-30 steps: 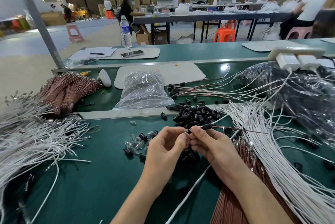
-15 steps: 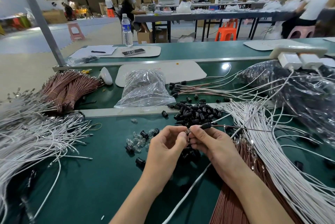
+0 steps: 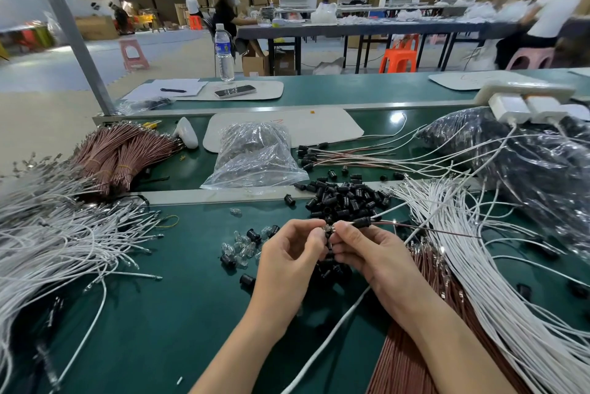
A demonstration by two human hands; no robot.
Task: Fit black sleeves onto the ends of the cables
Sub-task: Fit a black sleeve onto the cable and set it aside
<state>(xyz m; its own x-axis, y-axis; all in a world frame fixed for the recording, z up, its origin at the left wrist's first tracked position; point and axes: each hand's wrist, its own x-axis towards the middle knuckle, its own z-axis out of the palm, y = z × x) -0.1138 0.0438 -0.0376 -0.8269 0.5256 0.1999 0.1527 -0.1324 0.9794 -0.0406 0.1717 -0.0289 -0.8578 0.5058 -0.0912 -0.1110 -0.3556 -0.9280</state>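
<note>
Above the green bench mat (image 3: 159, 313), my left hand (image 3: 287, 253) and right hand (image 3: 373, 253) stay pinched on the metal terminal (image 3: 328, 229) of the brown cable (image 3: 431, 227). The black plastic sleeve (image 3: 362, 222) remains threaded just beyond, apparently still unseated.

Smooth, faintly shiny green table (image 3: 143, 313), dull metal rail (image 3: 207, 196). Black plastic sleeves (image 3: 344, 199). Crinkled glossy clear plastic bag (image 3: 255, 157). Smooth white cables (image 3: 479, 266). Clear glassy bulbs (image 3: 239, 246).

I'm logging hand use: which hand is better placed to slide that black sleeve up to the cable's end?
Right, probably. The black sleeve sits on the cable just beyond the fingertips of the right hand, while the left hand pinches the metal end.
</note>
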